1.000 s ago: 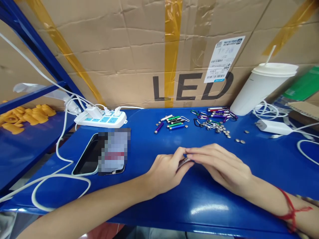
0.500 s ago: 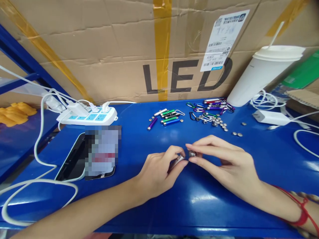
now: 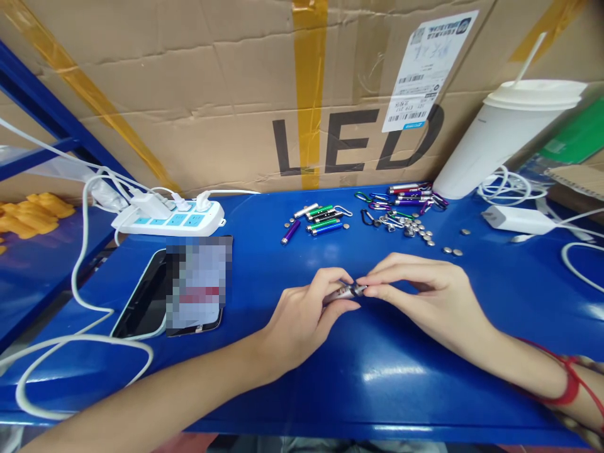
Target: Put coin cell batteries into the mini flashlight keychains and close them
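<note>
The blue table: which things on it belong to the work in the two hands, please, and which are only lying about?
Likely part of the work:
- silver tube in left hand
- small metal piece at right hand
- coloured tubes
- clips
- round metal discs

Seemingly just lying about:
- phones
- power strip
- cup
- white charger

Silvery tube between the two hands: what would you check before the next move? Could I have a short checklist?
1. Silvery tube gripped by the left hand: ok.
2. Right hand has its fingertips on the metal end piece: ok.
3. End piece lined up and seated on the tube: cannot tell, the fingers partly hide it.
4. Small silver discs all gathered in one group: not ok, several lie apart.
5. White cup has its lid on: ok.
6. Power strip switched on: cannot tell.
</note>
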A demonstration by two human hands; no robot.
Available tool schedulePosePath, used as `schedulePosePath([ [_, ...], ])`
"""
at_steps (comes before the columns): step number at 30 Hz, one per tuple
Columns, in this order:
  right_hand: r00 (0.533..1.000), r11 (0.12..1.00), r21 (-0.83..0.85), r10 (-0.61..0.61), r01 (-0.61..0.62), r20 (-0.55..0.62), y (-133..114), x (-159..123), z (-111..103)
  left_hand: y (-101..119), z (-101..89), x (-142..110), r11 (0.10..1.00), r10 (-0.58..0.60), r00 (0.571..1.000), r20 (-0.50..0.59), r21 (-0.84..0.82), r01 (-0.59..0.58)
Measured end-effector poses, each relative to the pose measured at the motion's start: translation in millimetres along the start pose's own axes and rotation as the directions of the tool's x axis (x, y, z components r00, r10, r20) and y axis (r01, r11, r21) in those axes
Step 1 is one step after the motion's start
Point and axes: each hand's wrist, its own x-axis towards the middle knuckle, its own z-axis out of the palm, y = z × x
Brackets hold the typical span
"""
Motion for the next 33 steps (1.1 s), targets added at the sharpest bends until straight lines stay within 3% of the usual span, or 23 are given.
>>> schedulePosePath([
  [8, 0.998, 0.999, -0.002, -0.055, 0.055, 0.005, 3.1, -1.8, 0.1, 0.1, -1.1, 2.1, 0.998, -0.026, 0.999, 0.024, -0.060, 0.027],
  [15, 0.991, 0.991, -0.006, -0.132, 0.132, 0.010, -1.6, -1.4, -1.4, -0.6, -1.9, 1.7, 0.992, 0.122, 0.992, 0.044, 0.037, -0.123],
  [21, 0.976, 0.975, 0.089, -0.211, 0.206, 0.054, -1.4, -3.2, -4.5, -1.3, -2.9, 1.2, 0.966, 0.246, 0.968, 0.040, 0.067, -0.249],
  [33, 0.948, 0.950, 0.107, -0.303, 0.293, 0.097, 0.1, -0.9, -6.0, -3.4, -4.5, 0.9, 0.961, 0.258, 0.961, 0.097, 0.075, -0.265],
])
